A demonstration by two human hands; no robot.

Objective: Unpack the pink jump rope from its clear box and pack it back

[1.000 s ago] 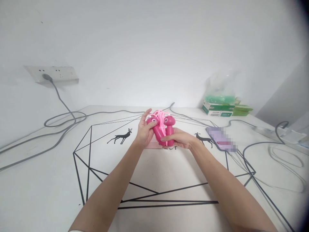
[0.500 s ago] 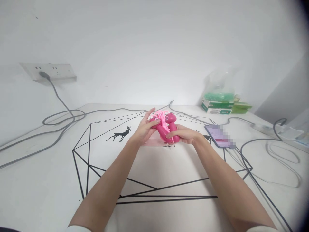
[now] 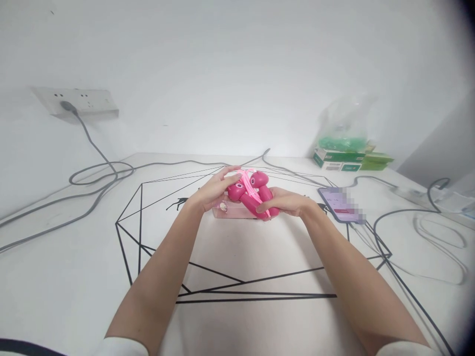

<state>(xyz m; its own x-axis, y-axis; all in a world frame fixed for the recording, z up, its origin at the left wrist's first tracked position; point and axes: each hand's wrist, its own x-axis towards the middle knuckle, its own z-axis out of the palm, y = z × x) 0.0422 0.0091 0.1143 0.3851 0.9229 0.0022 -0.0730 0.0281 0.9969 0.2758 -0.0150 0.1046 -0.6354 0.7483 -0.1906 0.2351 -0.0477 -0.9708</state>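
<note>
The right hand [image 3: 287, 201] was clamped, thumb across the front, on the lower ends of two pink handles [image 3: 251, 203]. The left hand [image 3: 211, 192] touched the upper end of one handle and the paler cord [image 3: 250, 184]; whether its fingers were closed could not be told. The handles, cord bunched between them, were above the table [image 3: 241, 252], partly covering a box [image 3: 230, 212] from view. A phone [image 3: 338, 203] lay beyond the right hand.

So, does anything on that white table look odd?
Blocky squares hide the right side of the purple-screened flat phone, unlike its surroundings. The long grey power cable sprawls in loose, untidy loops at left. I see no spill.
</note>
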